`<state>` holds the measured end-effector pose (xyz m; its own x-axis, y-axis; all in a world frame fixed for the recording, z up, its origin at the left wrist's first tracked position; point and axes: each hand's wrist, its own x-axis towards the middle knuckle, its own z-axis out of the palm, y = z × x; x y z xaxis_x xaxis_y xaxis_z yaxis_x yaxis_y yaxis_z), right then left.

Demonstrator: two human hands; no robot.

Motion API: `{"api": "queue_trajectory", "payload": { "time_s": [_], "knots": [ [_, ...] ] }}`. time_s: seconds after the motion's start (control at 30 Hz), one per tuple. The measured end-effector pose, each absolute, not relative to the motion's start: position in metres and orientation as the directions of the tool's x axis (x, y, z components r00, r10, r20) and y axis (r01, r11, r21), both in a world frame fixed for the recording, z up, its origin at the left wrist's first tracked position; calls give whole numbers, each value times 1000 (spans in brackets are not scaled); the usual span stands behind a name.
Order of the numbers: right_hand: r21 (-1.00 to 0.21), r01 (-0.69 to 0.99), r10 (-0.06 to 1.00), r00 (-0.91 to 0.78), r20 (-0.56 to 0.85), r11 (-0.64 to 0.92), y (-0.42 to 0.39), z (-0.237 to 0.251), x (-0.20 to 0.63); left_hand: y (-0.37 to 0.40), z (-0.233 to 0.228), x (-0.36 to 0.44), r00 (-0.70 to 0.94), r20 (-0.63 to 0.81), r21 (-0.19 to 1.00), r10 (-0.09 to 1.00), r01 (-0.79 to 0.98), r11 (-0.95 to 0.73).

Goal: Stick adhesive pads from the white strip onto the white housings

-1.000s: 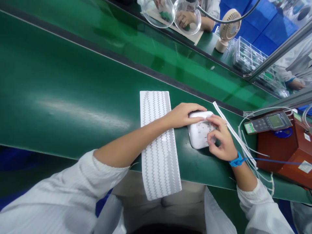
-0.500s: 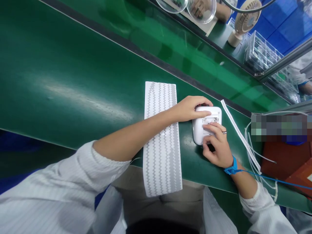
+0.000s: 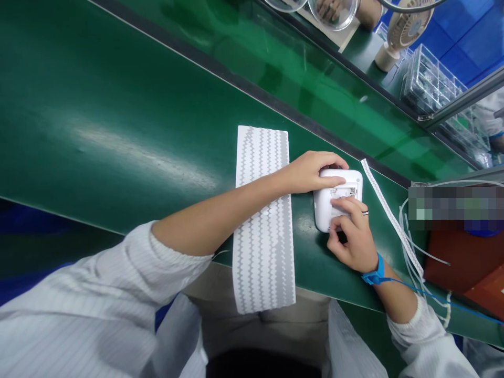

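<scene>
A white plastic device with rounded corners lies on the green bench, a recessed compartment with metal contacts facing up. My left hand grips its top left part, thumb across the upper face and fingers curled over the far edge. Over the lower part of the device is my right hand, with a ring and a blue wrist strap. Its thumb and index finger pinch together near the bottom edge, and another finger reaches to the compartment. What the pinch holds, if anything, is hidden.
Under my left forearm, a white sheet with grey zigzag rows overhangs the bench's front edge. A narrow zigzag strip and pale cables lie at right. Beyond a clear panel are a small fan, a compartment box and another person's hand.
The view has shifted slightly. Both hands keep nearly the same positions on the white device, with the right fingers still at its compartment and lower edge.
</scene>
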<state>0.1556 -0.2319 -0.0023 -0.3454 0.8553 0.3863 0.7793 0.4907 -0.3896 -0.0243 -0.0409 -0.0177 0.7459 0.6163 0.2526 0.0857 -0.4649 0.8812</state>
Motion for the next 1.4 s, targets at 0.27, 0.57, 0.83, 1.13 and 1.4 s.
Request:
{"api": "queue_trajectory", "payload": {
  "time_s": [0.27,0.57,0.83,1.13,1.4],
  "knots": [
    [-419,800,890,-297,345,429,-234,1,148,-41,-18,-23,747,256,879,614,85,-470],
    [-535,761,914,-191,358,368,-237,1,149,-43,-13,-24,750,240,881,617,99,-462],
    [-472,793,911,-245,333,386,-236,1,146,-44,-11,-25,750,232,888,620,96,-449],
    [-513,755,901,-243,360,409,-233,-1,154,-41,-15,-29,755,216,893,620,104,-438],
    [-534,700,866,-265,423,475,-231,-10,152,-44,-14,-35,732,178,913,657,127,-389]
  ]
}}
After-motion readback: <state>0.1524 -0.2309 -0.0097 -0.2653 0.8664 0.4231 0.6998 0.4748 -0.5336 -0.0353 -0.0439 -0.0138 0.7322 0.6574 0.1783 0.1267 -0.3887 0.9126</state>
